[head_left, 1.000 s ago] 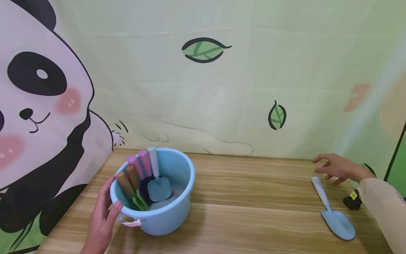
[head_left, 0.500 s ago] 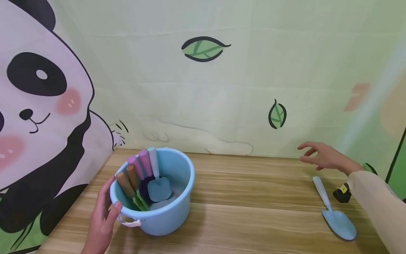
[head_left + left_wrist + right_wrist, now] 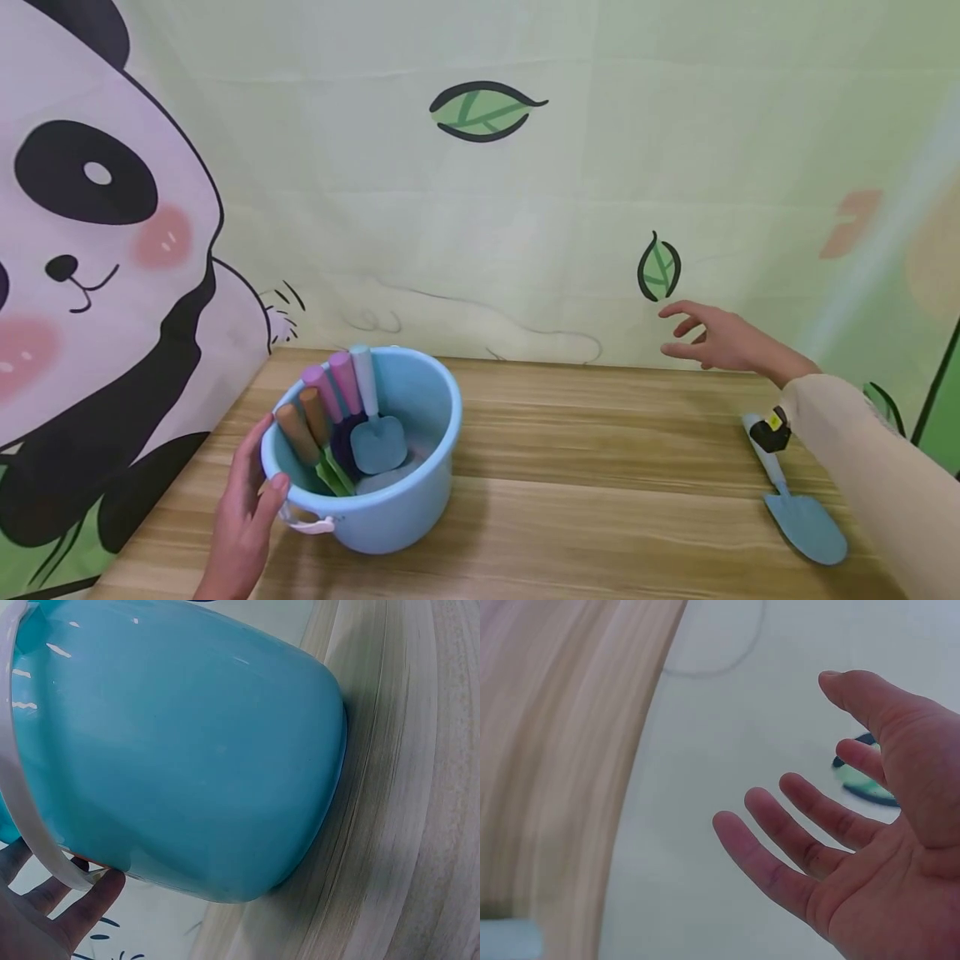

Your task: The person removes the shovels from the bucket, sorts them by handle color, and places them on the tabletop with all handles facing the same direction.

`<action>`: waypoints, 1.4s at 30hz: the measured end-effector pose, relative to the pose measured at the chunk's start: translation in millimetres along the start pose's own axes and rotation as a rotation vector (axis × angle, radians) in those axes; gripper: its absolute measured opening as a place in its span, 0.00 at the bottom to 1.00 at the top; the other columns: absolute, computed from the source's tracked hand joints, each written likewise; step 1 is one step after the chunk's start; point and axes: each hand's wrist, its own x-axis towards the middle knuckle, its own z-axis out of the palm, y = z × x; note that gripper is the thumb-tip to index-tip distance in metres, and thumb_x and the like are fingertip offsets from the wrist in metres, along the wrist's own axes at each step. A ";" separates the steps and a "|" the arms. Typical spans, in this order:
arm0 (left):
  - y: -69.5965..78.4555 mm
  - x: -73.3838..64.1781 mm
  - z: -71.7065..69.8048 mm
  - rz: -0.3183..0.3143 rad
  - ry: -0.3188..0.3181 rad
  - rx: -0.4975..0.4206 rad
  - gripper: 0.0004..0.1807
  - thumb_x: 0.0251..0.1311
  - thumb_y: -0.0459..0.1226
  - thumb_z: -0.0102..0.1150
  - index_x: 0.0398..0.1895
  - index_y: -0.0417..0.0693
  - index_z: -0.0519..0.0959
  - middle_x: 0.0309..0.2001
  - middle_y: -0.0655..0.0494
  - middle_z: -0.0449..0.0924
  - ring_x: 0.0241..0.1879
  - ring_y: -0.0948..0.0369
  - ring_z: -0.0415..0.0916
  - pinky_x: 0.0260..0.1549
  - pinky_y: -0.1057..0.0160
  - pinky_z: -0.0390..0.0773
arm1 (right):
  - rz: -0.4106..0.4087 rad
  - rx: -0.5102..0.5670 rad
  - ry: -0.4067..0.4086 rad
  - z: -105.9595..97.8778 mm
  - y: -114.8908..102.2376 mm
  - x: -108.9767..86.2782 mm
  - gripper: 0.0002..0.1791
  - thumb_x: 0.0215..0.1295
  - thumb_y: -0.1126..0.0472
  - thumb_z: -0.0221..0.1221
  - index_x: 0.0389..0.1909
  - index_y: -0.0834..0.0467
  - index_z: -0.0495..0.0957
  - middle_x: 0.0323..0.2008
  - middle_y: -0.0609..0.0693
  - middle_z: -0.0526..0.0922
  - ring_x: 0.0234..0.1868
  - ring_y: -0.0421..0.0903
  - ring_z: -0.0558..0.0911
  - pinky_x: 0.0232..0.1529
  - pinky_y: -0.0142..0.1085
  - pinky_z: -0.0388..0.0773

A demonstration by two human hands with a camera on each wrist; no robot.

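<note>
A light blue bucket (image 3: 408, 521) stands on the wooden table at the left. My left hand (image 3: 243, 508) grips its near left rim, thumb at the edge. Beside that thumb hangs the white bucket handle (image 3: 15, 772). Inside the bucket lean several hand tools: brown handles (image 3: 298, 435) with green ends, pink handles (image 3: 345, 379) over dark purple ends, and a light blue spade (image 3: 378, 442). Raised above the table's back edge at the right, my right hand (image 3: 723, 337) holds nothing and its fingers are spread. Below it on the table lies a light blue trowel (image 3: 806, 525), its handle partly behind the wrist camera.
A printed cloth backdrop (image 3: 525, 233) with a panda and leaves rises right behind the table (image 3: 585, 533). On my right wrist sits a small black camera (image 3: 771, 429).
My right hand has moved left and upward, away from the trowel's handle. Bucket, tools and left hand have stayed in place.
</note>
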 end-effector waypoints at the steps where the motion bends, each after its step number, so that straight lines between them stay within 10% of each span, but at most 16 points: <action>1: -0.1 0.1 -0.1 0.001 0.000 -0.002 0.34 0.71 0.32 0.46 0.76 0.63 0.53 0.72 0.57 0.57 0.67 0.68 0.59 0.56 0.79 0.64 | -0.006 -0.002 -0.001 -0.3 -4.4 2.3 0.37 0.64 0.45 0.63 0.68 0.56 0.62 0.55 0.68 0.74 0.49 0.61 0.81 0.35 0.44 0.83; 42: 3.7 0.2 -1.4 -0.082 -0.018 0.036 0.33 0.73 0.37 0.46 0.76 0.69 0.50 0.73 0.60 0.55 0.69 0.53 0.59 0.55 0.78 0.65 | -0.168 -0.053 -0.075 2.9 -176.2 82.2 0.34 0.63 0.48 0.64 0.68 0.44 0.63 0.60 0.56 0.73 0.46 0.50 0.82 0.42 0.43 0.82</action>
